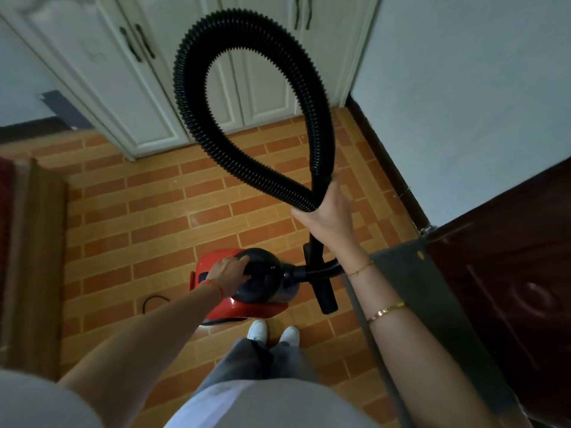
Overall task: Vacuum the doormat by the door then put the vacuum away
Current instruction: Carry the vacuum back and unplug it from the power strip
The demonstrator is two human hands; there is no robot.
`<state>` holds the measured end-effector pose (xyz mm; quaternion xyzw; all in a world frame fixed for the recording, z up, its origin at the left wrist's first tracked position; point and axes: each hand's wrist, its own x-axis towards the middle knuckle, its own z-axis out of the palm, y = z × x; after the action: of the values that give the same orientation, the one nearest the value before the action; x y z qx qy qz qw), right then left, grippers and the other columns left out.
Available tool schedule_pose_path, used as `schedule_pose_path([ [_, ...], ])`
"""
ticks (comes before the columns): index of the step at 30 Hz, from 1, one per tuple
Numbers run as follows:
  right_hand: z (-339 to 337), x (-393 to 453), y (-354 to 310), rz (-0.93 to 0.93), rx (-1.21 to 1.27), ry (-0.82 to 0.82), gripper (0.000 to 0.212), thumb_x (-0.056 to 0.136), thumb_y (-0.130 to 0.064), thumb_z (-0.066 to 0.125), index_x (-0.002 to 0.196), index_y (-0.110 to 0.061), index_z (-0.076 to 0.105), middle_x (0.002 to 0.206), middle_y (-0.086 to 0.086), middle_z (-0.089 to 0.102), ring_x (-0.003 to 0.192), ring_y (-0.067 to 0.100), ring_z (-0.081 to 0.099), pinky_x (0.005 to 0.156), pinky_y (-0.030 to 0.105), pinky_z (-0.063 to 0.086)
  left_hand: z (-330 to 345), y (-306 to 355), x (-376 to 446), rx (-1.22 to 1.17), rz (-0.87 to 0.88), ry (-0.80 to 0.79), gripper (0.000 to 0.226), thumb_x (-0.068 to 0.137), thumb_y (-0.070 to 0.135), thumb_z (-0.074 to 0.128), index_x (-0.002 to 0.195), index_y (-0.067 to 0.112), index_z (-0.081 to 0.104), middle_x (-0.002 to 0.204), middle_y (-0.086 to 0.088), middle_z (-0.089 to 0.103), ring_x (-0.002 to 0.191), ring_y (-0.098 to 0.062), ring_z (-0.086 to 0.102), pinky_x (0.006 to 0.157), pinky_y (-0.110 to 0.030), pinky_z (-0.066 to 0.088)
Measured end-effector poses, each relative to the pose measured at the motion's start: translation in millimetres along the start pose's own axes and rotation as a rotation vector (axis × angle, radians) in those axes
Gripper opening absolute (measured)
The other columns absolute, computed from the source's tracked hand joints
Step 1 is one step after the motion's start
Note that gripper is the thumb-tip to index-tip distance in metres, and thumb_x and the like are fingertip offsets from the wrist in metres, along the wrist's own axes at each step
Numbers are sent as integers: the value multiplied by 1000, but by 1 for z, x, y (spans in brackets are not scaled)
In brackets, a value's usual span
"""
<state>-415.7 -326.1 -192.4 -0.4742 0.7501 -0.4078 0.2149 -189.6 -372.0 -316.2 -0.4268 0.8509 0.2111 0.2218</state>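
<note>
Grey trousers (262, 362) and white shoes (273, 332) show at the bottom of the view, standing on a floor (160, 193) of orange and tan brick-pattern tiles. Just ahead of the shoes sits the vacuum (244, 285), a red canister with a black domed top. The left hand (230, 273) rests on that black top at its carry handle, fingers (244, 261) curled over it; whether they fully close around the handle cannot be told. A red string circles the left wrist.

To the right of the canister the hose (247, 103) leaves the black front port, and a black floor nozzle (321, 282) on a rigid tube stands on the tiles beside it, touching the edge of the doormat (432, 304). The doormat is dark grey and lies along the right side, against a dark brown door (509, 288).

The right hand (330, 211) is raised above the nozzle, its fingers closed around two crossing runs of the ribbed black hose, so that the hose stands up in a large loop above the hand. Thin gold bracelets sit on the right forearm. A loop of black cord (154, 301) lies on the tiles left of the canister.

At far left stands a brown wooden piece of furniture (34, 257). Farther off, white cupboard doors (148, 72) with dark handles meet the floor, and a pale wall (463, 88) with a dark skirting runs down the right.
</note>
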Motion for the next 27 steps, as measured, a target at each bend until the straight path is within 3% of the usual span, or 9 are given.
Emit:
schedule_pose_path([
  [3, 16, 8, -24, -64, 1, -50, 66, 70, -32, 77, 122, -13, 42, 83, -9, 51, 67, 6, 57, 48, 27, 48, -4, -17, -16, -53, -60, 35, 31, 96, 30, 53, 121, 12, 49, 115, -16, 62, 106, -36, 58, 77, -37, 43],
  [7, 46, 20, -57, -166, -31, -127, 68, 69, -30, 80, 122, -11, 42, 82, -10, 50, 67, 1, 55, 48, 20, 44, -8, -46, -33, -115, -149, 72, 29, 95, 30, 54, 118, 12, 48, 113, -16, 63, 104, -36, 59, 74, -37, 42],
  [13, 108, 45, -112, -274, -63, -228, 66, 69, -31, 79, 120, -13, 40, 84, -7, 52, 70, 10, 57, 51, 25, 48, -20, -105, -50, -186, -289, 136, 33, 95, 30, 55, 122, 11, 48, 112, -18, 63, 103, -37, 59, 72, -36, 42],
  [16, 147, 60, -140, -327, -68, -269, 66, 69, -32, 79, 119, -13, 41, 82, -7, 50, 67, 7, 54, 49, 16, 38, -24, -143, -57, -214, -359, 152, 35, 96, 32, 54, 123, 12, 47, 112, -17, 63, 103, -36, 60, 69, -35, 40],
  [21, 220, 84, -196, -428, -61, -355, 67, 68, -33, 80, 117, -11, 40, 76, -9, 48, 66, 10, 54, 49, 19, 37, -31, -222, -65, -304, -456, 181, 34, 94, 33, 56, 120, 12, 49, 110, -15, 64, 101, -35, 61, 75, -38, 46],
  [27, 305, 101, -271, -518, -55, -425, 65, 69, -31, 81, 115, -13, 39, 83, -5, 51, 71, 15, 56, 52, 25, 42, -47, -315, -81, -345, -548, 231, 32, 95, 34, 55, 119, 14, 49, 108, -13, 65, 100, -33, 62, 77, -38, 49],
])
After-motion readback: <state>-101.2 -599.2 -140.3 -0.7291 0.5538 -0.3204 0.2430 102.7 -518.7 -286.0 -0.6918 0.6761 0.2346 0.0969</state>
